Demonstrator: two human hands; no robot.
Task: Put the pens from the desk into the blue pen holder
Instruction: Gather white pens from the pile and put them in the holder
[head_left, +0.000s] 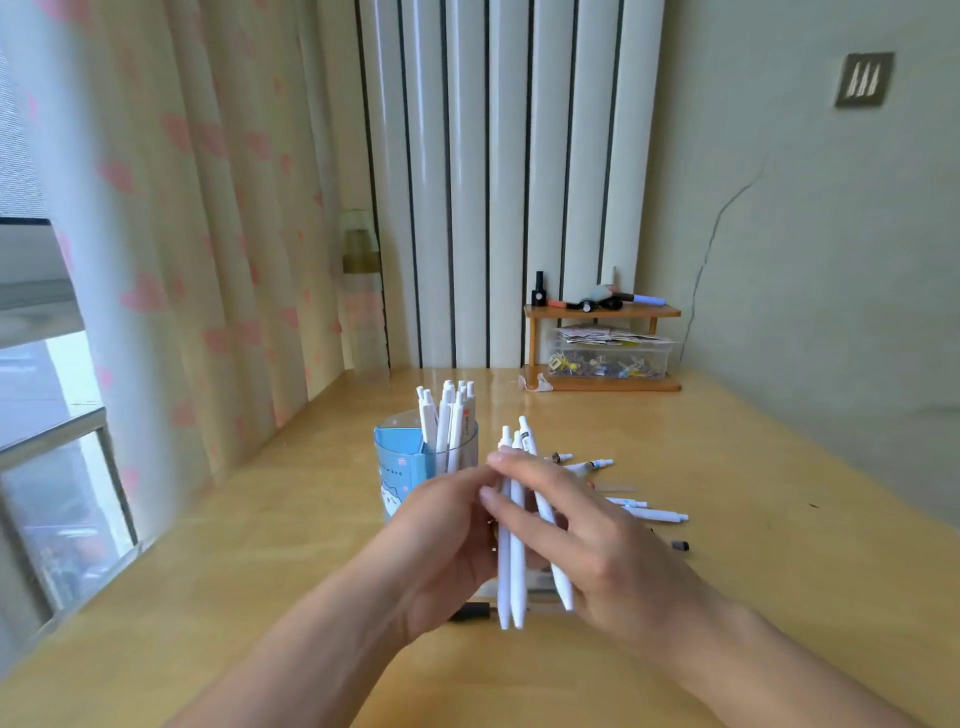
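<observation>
The blue pen holder stands on the wooden desk left of centre, with several white pens upright in its clear compartment. Just right of it, three white pens are held upright as a bundle above the desk. My left hand grips the bundle from the left, fingers curled behind it. My right hand holds it from the right, fingers wrapped across the front. More pens and small pen parts lie loose on the desk behind my right hand.
A small wooden shelf with bottles on top and a clear box of clips under it stands at the back against the radiator. A curtain and window line the left edge. A dark cap lies at right.
</observation>
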